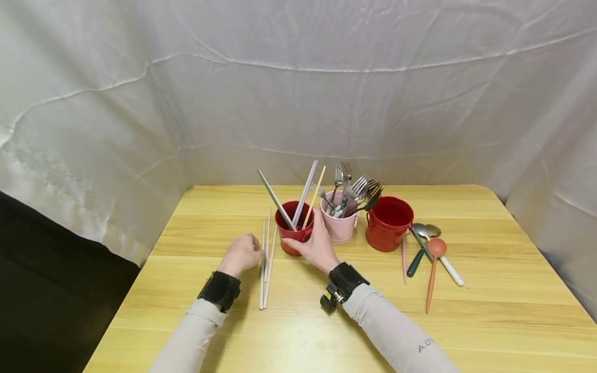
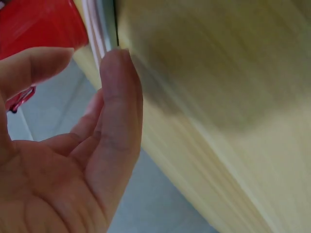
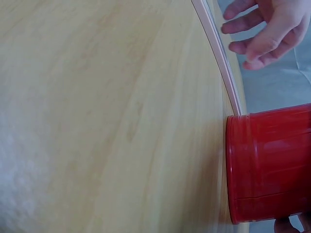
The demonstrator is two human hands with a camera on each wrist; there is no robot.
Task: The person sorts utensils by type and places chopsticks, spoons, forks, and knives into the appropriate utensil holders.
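Observation:
My right hand (image 1: 319,247) holds the left red bucket (image 1: 289,242), thumb across its front and fingers round its right side. Chopsticks (image 1: 272,194) stand tilted in that bucket, green, lilac and yellow ones among them. Left of it, several loose chopsticks (image 1: 262,280) lie on the table, roughly side by side. My left hand (image 1: 242,254) is beside them, fingertips right at the nearest one. In the left wrist view the left thumb (image 2: 48,63) stands apart from the index finger (image 2: 119,92). The right wrist view shows the red bucket (image 3: 272,165) upright, with the chopsticks (image 3: 221,58) alongside.
A pink bucket (image 1: 339,231) full of forks (image 1: 359,189) stands just right of my right hand. Farther right is a second red bucket (image 1: 387,233). Several spoons, including an orange spoon (image 1: 436,248) and a white-handled one (image 1: 452,272), lie beyond it on the wooden table (image 1: 503,259).

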